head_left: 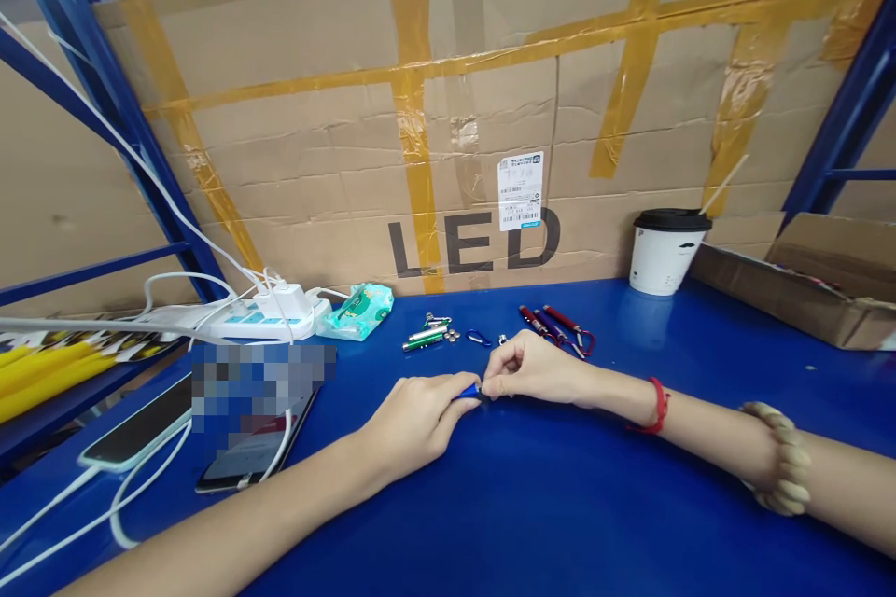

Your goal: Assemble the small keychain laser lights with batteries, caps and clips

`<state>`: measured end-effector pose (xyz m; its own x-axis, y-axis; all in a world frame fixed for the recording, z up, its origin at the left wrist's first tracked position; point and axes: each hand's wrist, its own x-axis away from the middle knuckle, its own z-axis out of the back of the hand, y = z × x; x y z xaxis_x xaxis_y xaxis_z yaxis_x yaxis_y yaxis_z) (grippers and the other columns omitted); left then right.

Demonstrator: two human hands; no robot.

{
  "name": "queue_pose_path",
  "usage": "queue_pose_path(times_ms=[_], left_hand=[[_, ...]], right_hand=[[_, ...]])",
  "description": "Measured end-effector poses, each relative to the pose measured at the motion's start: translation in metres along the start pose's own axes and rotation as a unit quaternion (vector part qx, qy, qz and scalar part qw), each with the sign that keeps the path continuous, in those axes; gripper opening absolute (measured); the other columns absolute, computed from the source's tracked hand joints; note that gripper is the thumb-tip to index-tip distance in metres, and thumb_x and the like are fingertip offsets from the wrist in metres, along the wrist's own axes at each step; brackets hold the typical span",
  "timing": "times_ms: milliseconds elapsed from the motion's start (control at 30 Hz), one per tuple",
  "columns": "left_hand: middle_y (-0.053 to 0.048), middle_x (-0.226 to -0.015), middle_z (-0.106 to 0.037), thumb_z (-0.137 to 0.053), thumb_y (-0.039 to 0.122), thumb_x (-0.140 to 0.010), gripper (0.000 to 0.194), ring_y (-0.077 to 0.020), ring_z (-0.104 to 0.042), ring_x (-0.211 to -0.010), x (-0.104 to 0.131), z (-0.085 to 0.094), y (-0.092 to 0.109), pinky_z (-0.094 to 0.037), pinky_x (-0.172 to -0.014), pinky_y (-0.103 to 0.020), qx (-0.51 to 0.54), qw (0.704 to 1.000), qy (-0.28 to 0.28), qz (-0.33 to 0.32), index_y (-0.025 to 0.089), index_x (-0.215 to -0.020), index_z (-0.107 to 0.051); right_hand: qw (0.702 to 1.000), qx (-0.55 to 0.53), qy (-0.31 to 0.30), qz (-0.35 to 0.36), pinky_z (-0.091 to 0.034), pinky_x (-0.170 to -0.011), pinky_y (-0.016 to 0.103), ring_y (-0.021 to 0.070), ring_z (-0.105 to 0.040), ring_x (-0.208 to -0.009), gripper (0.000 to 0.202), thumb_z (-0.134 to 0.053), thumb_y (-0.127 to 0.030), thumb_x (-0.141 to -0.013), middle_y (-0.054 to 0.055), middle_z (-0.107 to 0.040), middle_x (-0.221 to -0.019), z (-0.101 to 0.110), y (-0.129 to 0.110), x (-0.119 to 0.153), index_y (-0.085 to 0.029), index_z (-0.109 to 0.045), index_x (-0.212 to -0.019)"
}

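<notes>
Cardboard walls off the far side of this blue tabletop, and what a headline it carries beyond the hands — LED, in big black capitals! White shipping label overlapping the D, barcodes showing, fine print too small to read. Down to the action: a small blue tube, slim and glossy, mostly covered by fingers, with a dark tip on its right end. It sits right between the two hands. The left hand has it pinched between thumb and fingers, and the right hand brings thumb and forefinger together at that tip — gripping or merely touching, I cannot tell. Just beyond the left hand's fingertips, green and silver tubes lie beside small round discs and a blue carabiner; past the right hand, red and purple tubes; farther out to its right stands a white cup, black lid on, straw leaning out
</notes>
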<state>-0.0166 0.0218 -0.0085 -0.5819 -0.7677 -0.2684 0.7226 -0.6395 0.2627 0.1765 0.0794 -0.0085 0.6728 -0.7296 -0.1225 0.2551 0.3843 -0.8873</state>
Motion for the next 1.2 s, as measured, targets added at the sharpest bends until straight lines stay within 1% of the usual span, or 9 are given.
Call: queue_pose_path(times_ms=[233,367,500,633,767,933,1000,1067,1200], left_hand=[[-0.003,-0.099,-0.069,-0.039,0.026,-0.093,0.025,-0.0209,-0.064,-0.095,-0.001,0.001,0.001,-0.048,-0.083,-0.027,0.016,1.000,0.001,0.010,0.024,-0.108,-0.059],[-0.004,-0.107,-0.067,-0.038,0.029,-0.093,0.028,-0.0210,-0.063,-0.098,-0.001,-0.001,-0.002,-0.047,-0.088,-0.029,0.026,0.999,0.014,0.016,0.024,-0.114,-0.056],[-0.003,-0.109,-0.066,-0.037,0.026,-0.094,0.027,-0.0200,-0.061,-0.099,-0.003,-0.001,-0.003,-0.046,-0.089,-0.030,0.042,0.999,0.014,0.025,0.025,-0.114,-0.054],[-0.003,-0.109,-0.064,-0.036,0.026,-0.094,0.025,-0.0200,-0.060,-0.099,-0.004,0.001,-0.001,-0.047,-0.086,-0.031,0.046,0.997,0.006,0.058,0.026,-0.115,-0.049],[-0.002,-0.108,-0.064,-0.035,0.025,-0.093,0.025,-0.0198,-0.060,-0.097,-0.004,0.002,0.000,-0.046,-0.084,-0.030,0.046,0.997,0.009,0.061,0.026,-0.112,-0.050],[0.001,-0.097,-0.068,-0.033,0.031,-0.093,0.023,-0.0227,-0.064,-0.088,-0.004,0.001,0.000,-0.046,-0.072,-0.030,0.026,0.993,0.024,0.115,0.029,-0.109,-0.050],[0.001,-0.092,-0.069,-0.034,0.032,-0.093,0.022,-0.0237,-0.064,-0.084,-0.005,0.001,0.000,-0.045,-0.068,-0.030,0.012,0.990,0.030,0.136,0.029,-0.109,-0.050],[0.002,-0.087,-0.069,-0.035,0.032,-0.093,0.022,-0.0226,-0.064,-0.079,-0.005,0.001,-0.001,-0.043,-0.065,-0.029,0.016,0.988,0.035,0.147,0.029,-0.108,-0.049],[0.003,-0.094,-0.067,-0.035,0.028,-0.093,0.019,-0.0192,-0.062,-0.081,-0.005,0.001,-0.002,-0.043,-0.069,-0.027,0.063,0.990,0.052,0.117,0.028,-0.103,-0.051]], right_hand=[[0.999,-0.024,-0.025,-0.025,-0.034,-0.049,0.021,0.0084,-0.046,-0.052,0.028,-0.074,-0.042,-0.062,-0.001,-0.058,-0.055,0.003,-0.003,0.001,-0.015,-0.070,-0.062],[0.998,-0.054,-0.020,-0.037,-0.034,-0.051,0.021,0.0082,-0.045,-0.054,0.027,-0.076,-0.041,-0.060,-0.002,-0.057,-0.055,0.004,-0.003,0.000,-0.015,-0.068,-0.060],[0.997,-0.066,-0.010,-0.047,-0.033,-0.051,0.021,0.0077,-0.045,-0.054,0.029,-0.074,-0.042,-0.063,-0.001,-0.057,-0.057,0.003,-0.002,-0.001,-0.014,-0.068,-0.062],[0.996,-0.069,0.013,-0.050,-0.035,-0.052,0.022,0.0085,-0.047,-0.055,0.032,-0.073,-0.045,-0.062,-0.001,-0.058,-0.057,0.000,-0.004,-0.001,-0.013,-0.068,-0.062],[0.997,-0.061,0.030,-0.038,-0.036,-0.050,0.022,0.0085,-0.047,-0.053,0.035,-0.072,-0.048,-0.061,-0.001,-0.057,-0.055,-0.004,-0.004,-0.002,-0.014,-0.066,-0.061],[0.996,-0.035,0.076,-0.022,-0.035,-0.044,0.021,0.0071,-0.044,-0.044,0.037,-0.069,-0.051,-0.064,-0.002,-0.055,-0.052,-0.009,0.001,-0.003,-0.014,-0.065,-0.068],[0.994,-0.010,0.111,0.007,-0.035,-0.043,0.021,0.0067,-0.044,-0.043,0.036,-0.069,-0.049,-0.067,-0.002,-0.057,-0.058,-0.011,0.003,-0.003,-0.015,-0.066,-0.078],[0.986,0.039,0.148,0.067,-0.037,-0.045,0.021,0.0069,-0.046,-0.046,0.035,-0.070,-0.047,-0.067,0.000,-0.061,-0.068,-0.011,0.005,-0.003,-0.016,-0.067,-0.083],[0.953,0.149,0.185,0.190,-0.042,-0.052,0.024,0.0095,-0.048,-0.054,0.025,-0.066,-0.043,-0.074,0.004,-0.063,-0.079,-0.011,0.007,-0.001,-0.019,-0.070,-0.075]])
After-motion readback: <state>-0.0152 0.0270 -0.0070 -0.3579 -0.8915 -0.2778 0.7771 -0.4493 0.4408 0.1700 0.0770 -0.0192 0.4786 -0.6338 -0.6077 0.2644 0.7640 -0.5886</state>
